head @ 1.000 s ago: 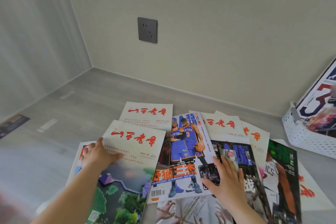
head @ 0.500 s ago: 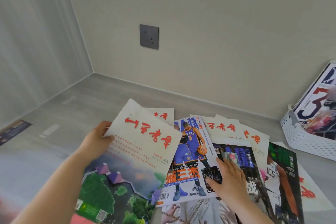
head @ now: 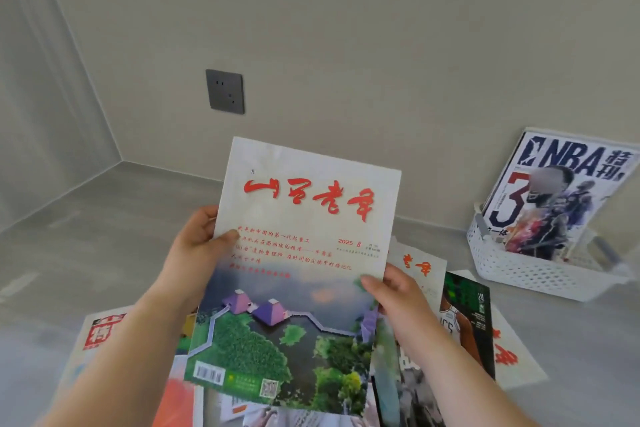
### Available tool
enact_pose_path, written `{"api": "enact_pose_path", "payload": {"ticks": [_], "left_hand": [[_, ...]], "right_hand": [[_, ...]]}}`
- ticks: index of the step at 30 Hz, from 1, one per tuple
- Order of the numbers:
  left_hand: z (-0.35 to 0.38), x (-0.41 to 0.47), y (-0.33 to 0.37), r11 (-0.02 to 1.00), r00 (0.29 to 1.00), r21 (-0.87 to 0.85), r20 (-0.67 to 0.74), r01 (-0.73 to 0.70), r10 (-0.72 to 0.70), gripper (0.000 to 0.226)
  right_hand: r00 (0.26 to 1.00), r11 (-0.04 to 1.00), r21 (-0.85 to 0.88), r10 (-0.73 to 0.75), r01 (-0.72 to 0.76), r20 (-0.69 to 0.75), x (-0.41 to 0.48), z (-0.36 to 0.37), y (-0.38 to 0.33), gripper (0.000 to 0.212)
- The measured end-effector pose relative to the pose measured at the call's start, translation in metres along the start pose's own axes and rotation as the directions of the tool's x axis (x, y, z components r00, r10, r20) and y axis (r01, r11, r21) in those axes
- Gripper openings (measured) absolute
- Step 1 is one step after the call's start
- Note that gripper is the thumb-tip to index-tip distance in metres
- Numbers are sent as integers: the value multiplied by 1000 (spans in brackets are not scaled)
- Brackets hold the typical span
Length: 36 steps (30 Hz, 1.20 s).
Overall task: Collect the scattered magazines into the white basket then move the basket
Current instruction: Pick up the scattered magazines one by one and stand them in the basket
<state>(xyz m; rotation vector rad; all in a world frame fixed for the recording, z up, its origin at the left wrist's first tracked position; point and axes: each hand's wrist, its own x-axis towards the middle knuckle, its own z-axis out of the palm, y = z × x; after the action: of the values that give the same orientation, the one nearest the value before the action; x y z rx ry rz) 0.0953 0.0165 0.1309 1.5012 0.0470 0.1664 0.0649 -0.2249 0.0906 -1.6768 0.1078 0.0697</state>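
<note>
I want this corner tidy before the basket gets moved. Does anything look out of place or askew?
Yes. The scattered magazines lie overlapping and crooked on the floor, below the red-titled magazine held by the left hand and right hand. The NBA magazine stands tilted in the white basket, sticking far above its rim.

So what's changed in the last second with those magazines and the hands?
The left-hand grip lifted the red-titled magazine off the scattered magazines, up toward the camera. The right-hand grip left a basketball cover and took the lifted magazine's right edge. The white basket, holding the NBA magazine, and the scattered ones stayed put.
</note>
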Motion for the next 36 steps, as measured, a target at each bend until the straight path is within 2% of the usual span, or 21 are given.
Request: {"api": "enact_pose_path", "payload": {"ticks": [5,11,13,15,19,23,27,33,36], "left_hand": [[74,6,4,999,1000,46,0,-27,27,32],[173,25,17,979,971,169,228,-114,74,32],[209,33,25,970,957,200,277,-140,82,28],[245,41,34,963,949,204,295,-177,112,22],[315,55,48,952,925,178,335,-250,180,22],[378,67,46,953,912,170,370,-251,174,22],[434,73,30,968,911,147,392,-202,131,22],[481,86,-5,981,931,158,361,-114,50,22],[490,94,-20,979,942,184,335,-90,23,21]], "right_hand": [[994,985,-167,-64,48,-92,-6,-70,-18,26],[939,958,-283,-140,48,-313,-4,-172,-34,19],[913,944,-326,-176,50,-369,2,-208,-40,10],[881,949,-312,-190,51,-433,11,-243,-44,5],[802,953,-294,-233,75,-550,31,-301,-52,16],[733,949,-303,-263,81,-627,48,-350,-52,10],[669,962,-271,-222,32,-709,62,-391,-41,13],[674,976,-218,-150,-17,-723,84,-428,-14,17],[701,978,-205,-125,-31,-702,96,-435,-3,15]]}}
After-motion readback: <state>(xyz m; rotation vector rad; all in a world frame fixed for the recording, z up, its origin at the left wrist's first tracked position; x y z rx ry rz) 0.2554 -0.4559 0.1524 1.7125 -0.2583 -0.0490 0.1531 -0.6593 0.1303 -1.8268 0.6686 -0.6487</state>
